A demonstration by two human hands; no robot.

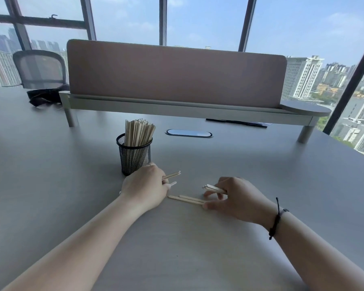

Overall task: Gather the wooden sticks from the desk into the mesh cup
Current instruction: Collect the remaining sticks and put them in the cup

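Observation:
A black mesh cup stands on the grey desk, filled with several upright wooden sticks. Just right of the cup's base, my left hand is closed on a few sticks whose ends poke out to the right. My right hand holds a small bundle of sticks between its fingers. Its thumb and fingertips touch two loose sticks that lie flat on the desk between the two hands.
A pink divider panel on a raised grey shelf crosses the back of the desk. A cable port sits behind the cup. A dark strap bundle and a mesh chair are at far left.

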